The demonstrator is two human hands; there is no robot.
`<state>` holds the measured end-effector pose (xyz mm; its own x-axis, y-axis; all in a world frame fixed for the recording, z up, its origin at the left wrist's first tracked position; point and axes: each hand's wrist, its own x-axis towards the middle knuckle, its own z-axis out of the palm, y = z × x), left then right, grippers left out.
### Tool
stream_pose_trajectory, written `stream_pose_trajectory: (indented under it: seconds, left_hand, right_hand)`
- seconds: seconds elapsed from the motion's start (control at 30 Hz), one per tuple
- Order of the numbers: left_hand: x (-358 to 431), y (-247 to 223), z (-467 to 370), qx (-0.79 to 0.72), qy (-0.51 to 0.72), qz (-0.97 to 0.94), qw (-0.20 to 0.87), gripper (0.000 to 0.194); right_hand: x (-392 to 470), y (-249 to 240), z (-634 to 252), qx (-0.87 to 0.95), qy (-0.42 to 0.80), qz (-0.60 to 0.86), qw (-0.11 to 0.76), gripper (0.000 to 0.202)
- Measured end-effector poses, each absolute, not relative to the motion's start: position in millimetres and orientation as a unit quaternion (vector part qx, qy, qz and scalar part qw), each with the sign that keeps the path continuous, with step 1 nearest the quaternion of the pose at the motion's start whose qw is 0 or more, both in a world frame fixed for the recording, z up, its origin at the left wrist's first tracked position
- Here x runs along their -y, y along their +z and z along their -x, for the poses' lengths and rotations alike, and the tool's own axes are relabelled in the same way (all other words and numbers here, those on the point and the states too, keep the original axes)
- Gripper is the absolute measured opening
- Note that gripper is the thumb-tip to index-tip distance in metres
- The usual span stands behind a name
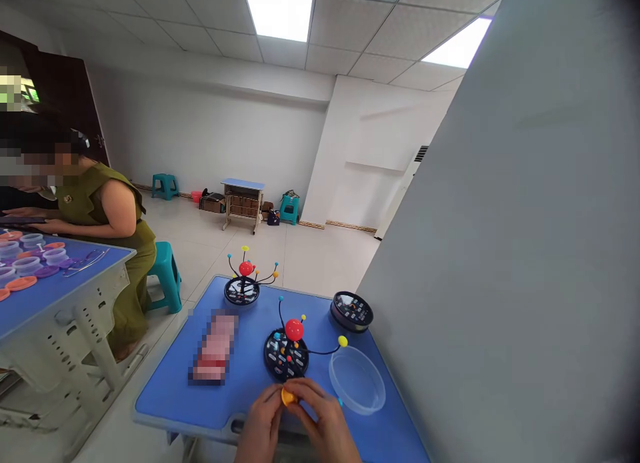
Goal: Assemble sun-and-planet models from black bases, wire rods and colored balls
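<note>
Close to the desk's near edge, my left hand (261, 419) and my right hand (323, 413) meet, fingertips pinched around a small orange plastic piece (289, 397). Fingers cover part of it, so its full shape is hidden. Just beyond them stands a solar system model (286, 355): a round black base, a red ball on top and curved black arms with small coloured balls. A blue ball (341, 402) peeks out beside my right hand; what it is attached to is hidden. To the right lies a clear round plastic lid (357, 381).
A second solar system model (242, 290) and a round black base (351, 311) stand toward the blue desk's (170, 389) far side. A blurred pink item (216, 349) lies left. A grey wall (490, 269) borders the right. Leftward, a person (113, 209) sits at another desk.
</note>
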<state>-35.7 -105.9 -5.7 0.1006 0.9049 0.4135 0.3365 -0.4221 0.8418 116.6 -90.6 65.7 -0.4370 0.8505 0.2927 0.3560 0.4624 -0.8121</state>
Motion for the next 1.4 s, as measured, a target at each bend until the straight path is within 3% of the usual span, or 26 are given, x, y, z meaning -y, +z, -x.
stream_pose_trajectory:
  seconds: [0.47, 0.67, 0.83, 0.93, 1.03, 1.23, 1.4]
  left_hand:
    - [105, -13, 35, -0.47, 0.483, -0.691, 0.262, 0.035]
    - [104, -16, 37, -0.48, 0.478, -0.694, 0.244, 0.034]
    - [106, -19, 44, -0.504, 0.474, -0.689, 0.215, 0.04]
    - [105, -27, 53, -0.53, 0.435, -0.701, 0.196, 0.041]
    - [101, -33, 61, -0.558, 0.366, -0.726, 0.165, 0.031]
    - [93, -23, 61, -0.563, 0.278, -0.772, 0.102, 0.037]
    - [84, -25, 61, -0.555, 0.263, -0.788, 0.05, 0.033]
  right_hand:
    - [94, 51, -117, 0.808, 0.251, 0.393, 0.36, 0.02]
    - [97, 52, -118, 0.833, 0.159, 0.378, 0.371, 0.032]
    - [105, 52, -136, 0.813, 0.086, 0.381, 0.432, 0.038]
    - [112, 48, -159, 0.79, 0.074, 0.411, 0.449, 0.033]
    - [115, 40, -187, 0.769, 0.047, 0.446, 0.456, 0.032]
    - [105, 15, -229, 0.716, -0.072, 0.584, 0.376, 0.038]
    - [97, -9, -244, 0.666, -0.096, 0.683, 0.285, 0.045]
